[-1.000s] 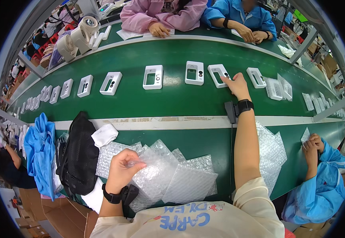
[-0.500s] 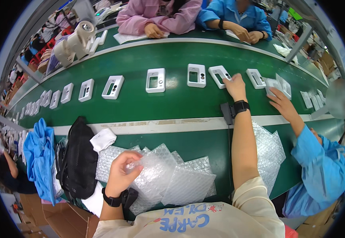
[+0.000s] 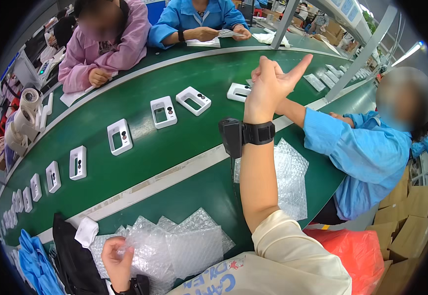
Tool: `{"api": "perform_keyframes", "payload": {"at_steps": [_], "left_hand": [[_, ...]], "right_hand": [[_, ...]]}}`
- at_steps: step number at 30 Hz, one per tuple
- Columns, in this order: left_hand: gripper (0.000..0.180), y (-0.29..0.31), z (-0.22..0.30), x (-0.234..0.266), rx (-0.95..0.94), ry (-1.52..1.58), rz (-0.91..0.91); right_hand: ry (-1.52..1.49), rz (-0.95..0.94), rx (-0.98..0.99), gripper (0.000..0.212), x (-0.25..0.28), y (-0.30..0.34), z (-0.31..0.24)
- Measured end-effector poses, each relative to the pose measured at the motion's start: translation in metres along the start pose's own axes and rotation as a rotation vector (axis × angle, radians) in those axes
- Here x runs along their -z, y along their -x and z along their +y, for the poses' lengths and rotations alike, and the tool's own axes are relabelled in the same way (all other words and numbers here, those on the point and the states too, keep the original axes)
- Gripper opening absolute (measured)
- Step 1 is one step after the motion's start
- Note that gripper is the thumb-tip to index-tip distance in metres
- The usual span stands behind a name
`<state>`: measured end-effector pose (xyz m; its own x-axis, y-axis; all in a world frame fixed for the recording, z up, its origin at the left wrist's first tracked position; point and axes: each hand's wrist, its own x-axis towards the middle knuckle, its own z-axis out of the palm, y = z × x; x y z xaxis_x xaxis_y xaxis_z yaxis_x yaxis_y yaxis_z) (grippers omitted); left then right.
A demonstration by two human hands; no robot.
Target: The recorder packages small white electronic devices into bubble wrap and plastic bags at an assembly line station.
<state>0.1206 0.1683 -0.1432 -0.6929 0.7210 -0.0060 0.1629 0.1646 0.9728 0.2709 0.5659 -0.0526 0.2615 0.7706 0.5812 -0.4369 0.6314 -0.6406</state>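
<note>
My left hand (image 3: 118, 259) is closed with thumb and fingers curled at the edge of a clear bubble wrap bag (image 3: 152, 248), above a spread of similar sheets. My right hand (image 3: 269, 91) is raised over the green conveyor belt (image 3: 140, 160), one finger stretched out to the right and no object visible in it. Behind it, partly hidden, lies a white rectangular plastic housing (image 3: 237, 92). Farther left lies another white housing (image 3: 193, 101), tilted on the belt, with a rectangular opening and dark round spots.
Several more white housings (image 3: 78, 162) line the belt leftward. A co-worker in a blue smock (image 3: 356, 147) reaches in from the right, the hand hidden behind mine. Two people sit across. More bubble wrap (image 3: 290, 182), a black bag (image 3: 76, 260) and a red plastic bag (image 3: 351, 250) are nearby.
The view has swung to the right. My right hand has come off the tilted white housing and now points rightward. My left hand stays at the bubble wrap.
</note>
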Motion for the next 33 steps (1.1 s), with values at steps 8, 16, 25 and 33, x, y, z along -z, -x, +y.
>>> {"api": "perform_keyframes", "payload": {"at_steps": [8, 16, 25, 33], "left_hand": [[0.020, -0.005, 0.000, 0.004, -0.074, -0.026, -0.028], [0.017, -0.001, 0.005, 0.011, -0.114, -0.022, -0.019], [0.018, -0.001, 0.007, 0.008, -0.058, 0.007, -0.010], [0.017, 0.003, 0.001, 0.017, 0.102, 0.099, -0.089]], "right_hand": [[0.405, -0.598, -0.212, 0.027, -0.039, 0.039, 0.055], [0.825, -1.103, -0.518, 0.031, -0.039, 0.088, 0.094], [0.920, -1.124, -0.918, 0.027, -0.031, 0.082, 0.104], [1.050, -0.894, -0.402, 0.018, -0.004, 0.068, 0.133]]}}
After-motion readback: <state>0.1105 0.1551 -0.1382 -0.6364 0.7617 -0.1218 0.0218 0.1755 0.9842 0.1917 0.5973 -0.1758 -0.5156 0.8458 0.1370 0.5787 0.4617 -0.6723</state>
